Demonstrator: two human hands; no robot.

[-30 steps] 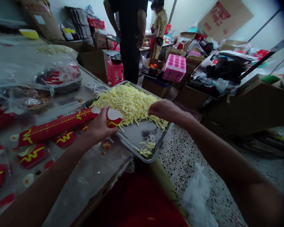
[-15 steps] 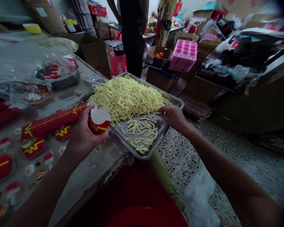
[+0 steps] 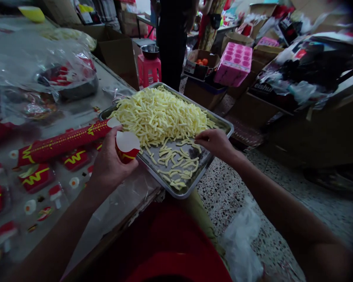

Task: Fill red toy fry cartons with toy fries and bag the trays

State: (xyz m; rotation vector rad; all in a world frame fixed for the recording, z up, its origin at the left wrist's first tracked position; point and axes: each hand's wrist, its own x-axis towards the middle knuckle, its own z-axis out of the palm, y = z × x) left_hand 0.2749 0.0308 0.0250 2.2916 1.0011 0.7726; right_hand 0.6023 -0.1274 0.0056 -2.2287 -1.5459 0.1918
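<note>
My left hand (image 3: 110, 166) is wrapped around a small red french fry carton (image 3: 129, 145) with a yellow zigzag and a white inner back; its mouth faces up. Beside that hand a long nested stack of the same cartons (image 3: 61, 143) lies on the table. A metal tray (image 3: 184, 195) holds a heap of pale yellow french fries (image 3: 161, 115), with loose ones spread over its near part. My right hand (image 3: 216, 144) is over the tray's right side, its fingertips pinched together at a fry among the loose ones.
Plastic-covered table (image 3: 135, 192) at left bears filled cartons (image 3: 37, 178) and a bagged bowl (image 3: 73, 88). A pink stool (image 3: 148, 70) with a metal bowl (image 3: 150, 51), a standing person (image 3: 172, 43), a pink box (image 3: 233, 66) and cardboard boxes (image 3: 206, 92) are behind the tray.
The view has shifted slightly. My left hand still holds the carton, which is tilted a little differently. My right hand stays at the loose fries with its fingers pinched.
</note>
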